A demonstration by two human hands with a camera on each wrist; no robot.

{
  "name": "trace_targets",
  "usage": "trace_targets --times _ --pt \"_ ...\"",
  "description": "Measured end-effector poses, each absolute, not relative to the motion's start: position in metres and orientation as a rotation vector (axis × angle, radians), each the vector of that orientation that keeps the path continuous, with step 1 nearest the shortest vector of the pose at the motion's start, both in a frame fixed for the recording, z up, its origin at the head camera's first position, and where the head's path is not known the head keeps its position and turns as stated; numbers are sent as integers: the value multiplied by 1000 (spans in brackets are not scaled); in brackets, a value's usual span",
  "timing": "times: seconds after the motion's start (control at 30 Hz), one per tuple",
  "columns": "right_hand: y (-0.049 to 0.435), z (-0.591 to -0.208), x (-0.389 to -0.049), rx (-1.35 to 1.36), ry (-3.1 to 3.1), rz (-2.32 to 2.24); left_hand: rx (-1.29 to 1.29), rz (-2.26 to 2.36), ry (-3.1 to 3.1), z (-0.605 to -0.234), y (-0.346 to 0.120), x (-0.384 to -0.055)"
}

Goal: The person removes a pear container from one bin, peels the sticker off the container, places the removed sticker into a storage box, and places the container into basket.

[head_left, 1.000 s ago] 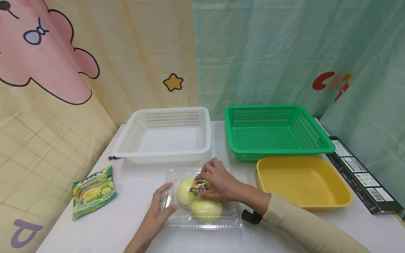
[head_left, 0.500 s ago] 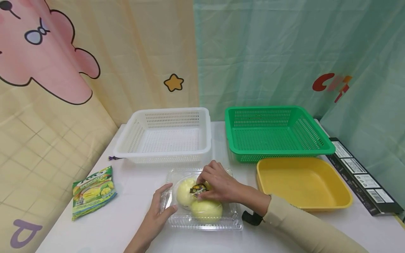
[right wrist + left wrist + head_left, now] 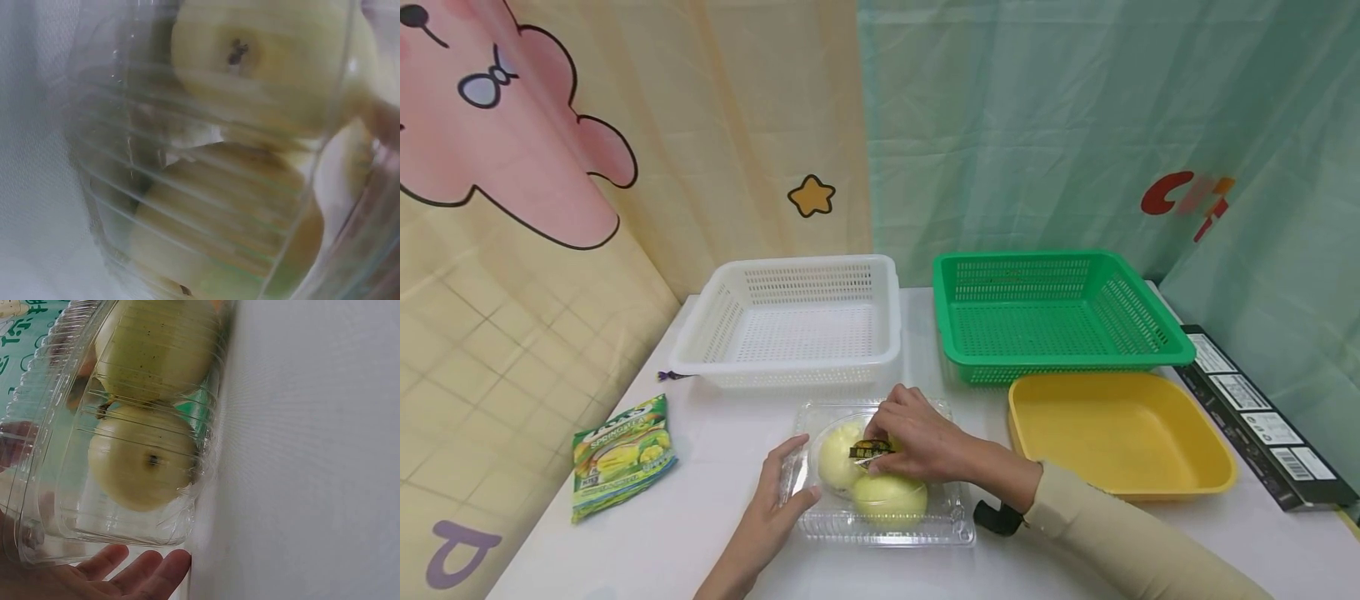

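Observation:
A clear plastic clamshell box (image 3: 827,525) lies on the table in front of me, lid down. Round pale yellow-green fruits (image 3: 889,498) show through it; their exact kind is uncertain. My left hand (image 3: 766,500) rests against the box's left side, fingers and thumb spread. In the left wrist view its fingertips (image 3: 169,569) lie along the box's end. Over the lid, my right hand (image 3: 917,437) has curled fingers and pinches a dark printed sticker (image 3: 870,452), which looks buckled. The right wrist view shows the fruits (image 3: 250,69) through ribbed plastic; the pinch itself is hidden there.
Behind the box stand a white basket (image 3: 805,367) and a green basket (image 3: 1067,360). A yellow tray (image 3: 1120,433) is to the right, beside a long black box (image 3: 1262,417). At the left lies a green-yellow snack bag (image 3: 623,458). Curtains close off the back.
The sticker was flat and round one second ago; now it looks folded and shorter under my right fingers. My left hand and the box have stayed in place.

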State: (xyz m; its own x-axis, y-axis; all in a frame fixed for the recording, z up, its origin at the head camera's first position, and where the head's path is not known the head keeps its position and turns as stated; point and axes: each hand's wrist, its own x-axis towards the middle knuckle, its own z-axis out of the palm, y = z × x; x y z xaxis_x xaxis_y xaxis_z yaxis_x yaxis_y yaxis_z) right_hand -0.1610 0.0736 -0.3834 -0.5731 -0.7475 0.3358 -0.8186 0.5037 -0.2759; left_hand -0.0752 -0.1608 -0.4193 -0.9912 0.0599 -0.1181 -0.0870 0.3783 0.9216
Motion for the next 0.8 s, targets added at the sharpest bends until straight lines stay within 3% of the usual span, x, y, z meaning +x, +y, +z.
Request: trace_targets --times 0.8 --pt "76 -384 -164 1394 -2453 705 -57 1660 2498 -418 -161 -77"
